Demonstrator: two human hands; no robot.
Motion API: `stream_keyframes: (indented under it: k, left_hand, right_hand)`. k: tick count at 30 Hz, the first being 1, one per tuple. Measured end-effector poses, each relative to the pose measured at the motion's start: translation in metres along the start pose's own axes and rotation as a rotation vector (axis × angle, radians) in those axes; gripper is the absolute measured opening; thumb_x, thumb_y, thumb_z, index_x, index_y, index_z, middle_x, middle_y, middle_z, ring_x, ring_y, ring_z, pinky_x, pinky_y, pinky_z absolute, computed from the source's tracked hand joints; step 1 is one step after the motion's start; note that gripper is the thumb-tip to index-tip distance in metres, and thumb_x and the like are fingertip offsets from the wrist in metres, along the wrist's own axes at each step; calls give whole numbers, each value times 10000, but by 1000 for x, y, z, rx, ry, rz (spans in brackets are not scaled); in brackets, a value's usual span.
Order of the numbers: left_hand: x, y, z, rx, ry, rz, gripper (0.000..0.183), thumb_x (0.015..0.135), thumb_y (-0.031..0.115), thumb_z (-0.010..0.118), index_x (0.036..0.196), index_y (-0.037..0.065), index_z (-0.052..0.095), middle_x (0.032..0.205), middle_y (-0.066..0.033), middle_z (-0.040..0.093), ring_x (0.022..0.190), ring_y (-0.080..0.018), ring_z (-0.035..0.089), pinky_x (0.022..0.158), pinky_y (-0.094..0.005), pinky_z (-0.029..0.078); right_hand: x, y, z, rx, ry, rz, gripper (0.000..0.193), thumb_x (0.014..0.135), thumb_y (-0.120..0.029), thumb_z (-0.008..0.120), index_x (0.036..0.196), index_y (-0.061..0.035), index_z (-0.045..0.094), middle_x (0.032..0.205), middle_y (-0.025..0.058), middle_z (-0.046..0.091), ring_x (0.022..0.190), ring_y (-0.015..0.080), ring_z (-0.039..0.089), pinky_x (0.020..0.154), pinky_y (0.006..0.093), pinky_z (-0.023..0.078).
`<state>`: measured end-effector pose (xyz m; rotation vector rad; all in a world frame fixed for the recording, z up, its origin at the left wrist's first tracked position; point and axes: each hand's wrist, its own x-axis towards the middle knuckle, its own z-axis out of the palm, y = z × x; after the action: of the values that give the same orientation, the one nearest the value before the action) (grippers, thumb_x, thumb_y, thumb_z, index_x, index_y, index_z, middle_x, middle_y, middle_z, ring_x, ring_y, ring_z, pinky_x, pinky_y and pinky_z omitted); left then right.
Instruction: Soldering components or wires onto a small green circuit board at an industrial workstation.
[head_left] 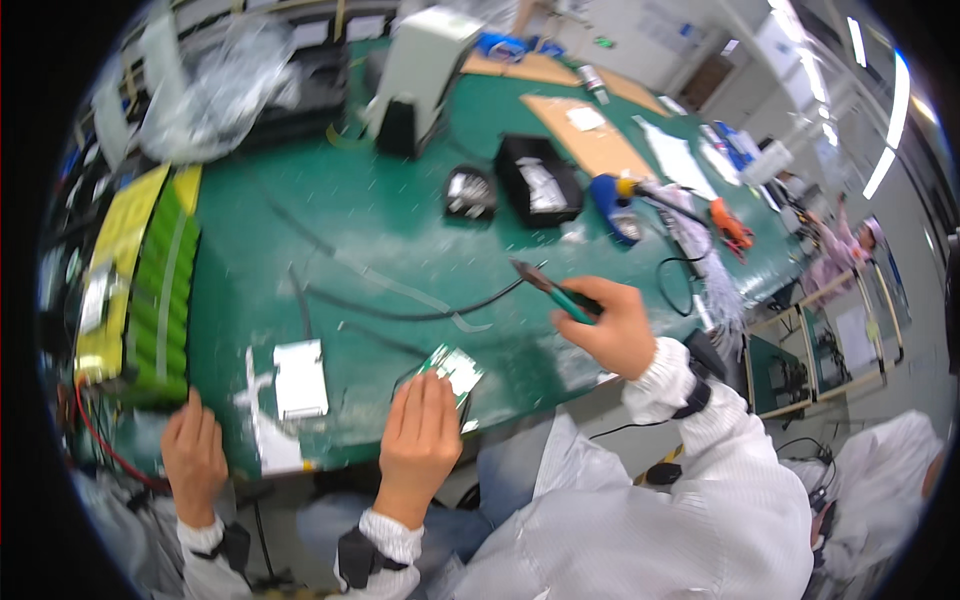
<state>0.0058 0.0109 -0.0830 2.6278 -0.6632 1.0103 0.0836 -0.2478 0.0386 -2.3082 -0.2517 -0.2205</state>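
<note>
My right hand [612, 325] is closed around diagonal cutters [552, 292] with teal handles, held above the green bench. Their dark jaws point up and left, close to a black cable [420, 314] that curves across the bench; I cannot tell whether they touch. Near the front edge, my left hand [418, 440] presses its fingers over a green and white circuit board [457, 370], holding it; its thumb is hidden. To its left lies a white flat module [300, 378] with a dark lead. A co-worker's hand [195, 455] is beside a green battery pack [160, 300].
Further back on the bench [340, 210] stand a round dark container [469, 193], a black box [538, 180] and a blue stand [615, 208]. An orange tool [731, 226] lies at right. A tall pale device [425, 65] and plastic bags [215, 95] are behind.
</note>
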Motion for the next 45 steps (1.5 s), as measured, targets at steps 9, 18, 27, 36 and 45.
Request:
stream_keyframes:
  k: [9,18,27,36,45]
  left_hand:
    - [1,1,2,-22,27,17,488,681,0,672,1159,-82,729,1212,-220,727,1144,-387,715,1056,-500,559]
    - [-3,2,-1,-2,2,3,515,681,24,694,1187,-67,727,1240,-207,724,1166,-364,708,1068,-485,556]
    - [-1,1,-6,20,-8,-2,492,704,49,679,1182,-50,741,1246,-195,737,1175,-344,713,1094,-457,549]
    - [4,0,-15,81,-73,6,272,934,97,666,1168,-5,759,1207,-146,759,1137,-279,732,1076,-395,562]
    - [4,2,-10,94,-70,-11,241,967,95,661,1169,15,766,1202,-118,769,1144,-251,737,1071,-378,568]
  right_hand:
    - [68,-34,-25,756,-183,203,222,920,-193,746,1056,-22,707,732,-30,543,603,71,468,551,257,334]
    - [110,8,21,1395,-499,314,302,1058,-230,590,1234,10,645,928,53,657,772,160,585,622,289,446]
    - [93,24,24,1155,-806,588,537,1058,-307,558,1517,-31,527,1258,126,683,1035,219,652,892,382,539]
    - [18,1,24,-461,-327,-487,654,670,-8,767,1314,-82,678,1089,108,636,1029,337,593,906,430,465]
    - [68,16,29,-544,-397,-886,674,621,-35,823,1270,-136,669,1105,73,639,1061,299,609,956,430,470]
